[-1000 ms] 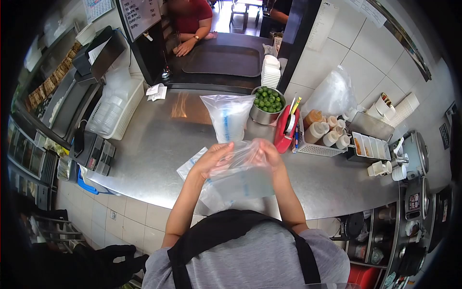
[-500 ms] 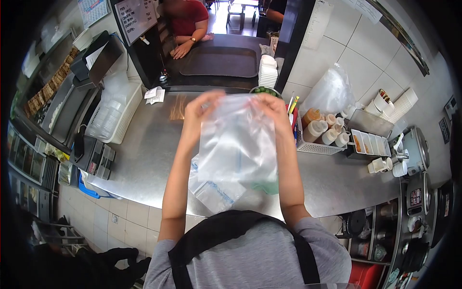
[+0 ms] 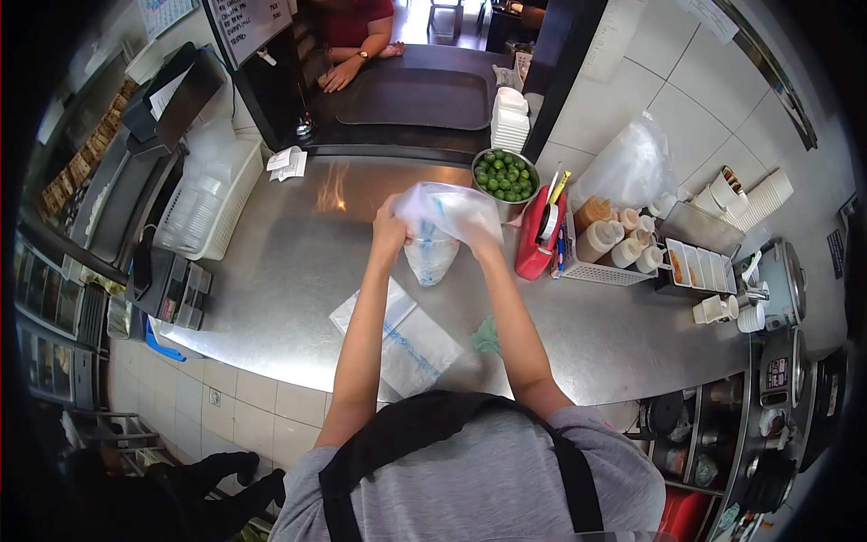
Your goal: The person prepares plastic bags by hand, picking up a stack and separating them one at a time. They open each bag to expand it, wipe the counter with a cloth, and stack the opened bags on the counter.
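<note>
A clear plastic bag [image 3: 449, 206] hangs mouth-down between my two hands, over a white package with blue print [image 3: 432, 262] on the steel counter. Its upper part is covered by the bag. My left hand [image 3: 390, 228] has its fingers closed on the bag's left side. On the other side my right hand [image 3: 486, 242] grips the bag, its fingers largely hidden behind the film. Nearer my body lie flat white bags with blue print [image 3: 411, 348]. A green cloth [image 3: 486, 337] is beside my right forearm.
A bowl of green limes [image 3: 504, 174] and a red tape dispenser [image 3: 540, 230] stand right of my hands. Beyond them is a basket of squeeze bottles [image 3: 603, 239]. A basket of plastic containers [image 3: 203, 208] stands left. A person's arm [image 3: 361, 59] rests behind the dark tray [image 3: 415, 98].
The bag, earlier spread flat and upright between both hands, has come down over the package, which is now visible along with the limes and tape dispenser. My hands have lowered and moved closer together.
</note>
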{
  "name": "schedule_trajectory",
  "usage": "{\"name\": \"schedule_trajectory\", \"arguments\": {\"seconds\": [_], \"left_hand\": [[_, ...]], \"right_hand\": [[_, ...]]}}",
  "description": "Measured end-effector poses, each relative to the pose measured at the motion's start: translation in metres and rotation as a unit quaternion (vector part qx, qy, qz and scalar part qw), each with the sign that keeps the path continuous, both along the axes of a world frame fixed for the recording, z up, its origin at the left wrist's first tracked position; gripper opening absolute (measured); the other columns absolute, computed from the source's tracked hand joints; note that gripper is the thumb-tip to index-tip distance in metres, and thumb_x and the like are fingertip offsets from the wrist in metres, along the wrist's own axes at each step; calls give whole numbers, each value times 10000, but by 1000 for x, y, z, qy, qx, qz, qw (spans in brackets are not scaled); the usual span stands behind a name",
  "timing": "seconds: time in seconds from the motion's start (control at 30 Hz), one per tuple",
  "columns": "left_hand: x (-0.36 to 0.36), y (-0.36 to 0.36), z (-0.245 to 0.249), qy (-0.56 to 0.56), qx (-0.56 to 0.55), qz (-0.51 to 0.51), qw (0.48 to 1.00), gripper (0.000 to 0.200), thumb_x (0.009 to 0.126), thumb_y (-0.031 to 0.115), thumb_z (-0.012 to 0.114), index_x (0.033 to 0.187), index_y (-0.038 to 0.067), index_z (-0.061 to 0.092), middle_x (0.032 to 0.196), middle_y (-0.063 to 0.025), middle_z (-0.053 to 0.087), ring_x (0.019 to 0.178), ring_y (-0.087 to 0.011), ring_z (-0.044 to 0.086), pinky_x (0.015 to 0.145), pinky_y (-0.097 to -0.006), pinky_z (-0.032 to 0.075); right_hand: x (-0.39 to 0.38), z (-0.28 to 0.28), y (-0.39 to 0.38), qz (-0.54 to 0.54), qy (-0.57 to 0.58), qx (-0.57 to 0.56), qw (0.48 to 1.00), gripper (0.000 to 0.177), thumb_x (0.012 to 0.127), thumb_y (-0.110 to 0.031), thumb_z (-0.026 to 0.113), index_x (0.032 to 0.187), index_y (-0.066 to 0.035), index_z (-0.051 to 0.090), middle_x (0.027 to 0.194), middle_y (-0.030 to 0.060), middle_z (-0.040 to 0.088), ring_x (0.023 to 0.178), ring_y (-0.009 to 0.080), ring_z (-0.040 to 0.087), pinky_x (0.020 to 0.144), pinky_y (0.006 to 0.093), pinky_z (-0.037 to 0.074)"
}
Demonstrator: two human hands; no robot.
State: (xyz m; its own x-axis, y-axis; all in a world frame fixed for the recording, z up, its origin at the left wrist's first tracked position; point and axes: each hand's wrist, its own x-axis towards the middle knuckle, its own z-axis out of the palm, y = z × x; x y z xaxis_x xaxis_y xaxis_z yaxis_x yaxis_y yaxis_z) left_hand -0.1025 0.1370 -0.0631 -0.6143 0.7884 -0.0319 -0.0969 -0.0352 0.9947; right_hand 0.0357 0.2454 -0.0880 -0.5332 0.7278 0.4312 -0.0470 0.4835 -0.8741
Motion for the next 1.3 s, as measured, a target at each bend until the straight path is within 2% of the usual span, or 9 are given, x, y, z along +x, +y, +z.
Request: {"name": "schedule_trajectory", "arguments": {"seconds": [0.03,0.1,0.13,0.43,0.6,0.73,0.93,1.17,1.3], "left_hand": [[2,-2,-15,-19,-38,3,999,234,780,99,484,983,29,577,697,-46,590,462,-74,491,371,-202,379],[7,-5,-33,-53,-104,9,993,251,784,80,455,1001,18,566,724,-51,596,457,-77,488,376,-210,397],[11,-7,-36,-41,-101,29,994,258,784,76,450,1006,10,565,733,-60,600,463,-76,501,382,-217,430],[0,0,-42,-10,-193,-45,980,230,831,180,453,937,15,572,638,-53,571,482,-94,531,409,-226,476],[-12,0,-61,-226,-130,-124,957,224,873,212,440,886,21,557,600,-23,548,463,-88,524,410,-198,453],[-7,-7,-97,-501,37,-104,859,182,885,167,451,900,16,552,679,-20,582,526,-82,546,439,-168,436],[21,-40,-68,-498,97,-54,860,138,874,97,442,949,35,541,828,-21,590,662,-65,553,529,-155,448],[45,-57,-35,-329,-35,-29,943,233,868,49,407,1070,164,420,795,2,537,651,-55,518,576,-187,463],[56,-60,-25,-345,-54,4,937,205,883,82,419,1066,175,414,835,9,518,672,-47,493,596,-207,455]], "right_hand": [[-1,-2,-8,1,-11,-122,993,276,719,-63,566,983,17,559,730,110,622,609,209,609,525,298,466],[3,2,-13,-42,-157,-117,980,280,726,-49,544,999,12,554,690,109,615,543,221,602,461,323,456],[5,4,-20,-28,-115,-153,981,267,743,-43,504,998,24,544,630,120,600,447,213,571,378,333,423],[-14,-7,15,-16,-220,-258,941,164,763,-65,513,860,57,564,583,112,576,425,162,542,349,302,415],[-17,-23,22,52,-180,-395,899,70,780,-51,500,765,-2,547,542,53,527,389,124,473,343,258,382],[-6,-35,7,44,-51,-449,891,37,799,-40,506,810,-27,538,594,28,531,448,109,480,396,238,403],[32,-21,-34,120,145,-523,831,283,820,-52,549,1084,-51,447,903,36,559,801,116,553,716,248,456],[38,-20,-42,85,56,-422,901,335,813,-63,565,1105,-85,402,893,36,524,781,110,536,684,255,440],[39,7,-54,41,-32,-450,892,372,816,-118,581,1130,-113,380,801,11,477,738,92,508,650,249,427]]}}
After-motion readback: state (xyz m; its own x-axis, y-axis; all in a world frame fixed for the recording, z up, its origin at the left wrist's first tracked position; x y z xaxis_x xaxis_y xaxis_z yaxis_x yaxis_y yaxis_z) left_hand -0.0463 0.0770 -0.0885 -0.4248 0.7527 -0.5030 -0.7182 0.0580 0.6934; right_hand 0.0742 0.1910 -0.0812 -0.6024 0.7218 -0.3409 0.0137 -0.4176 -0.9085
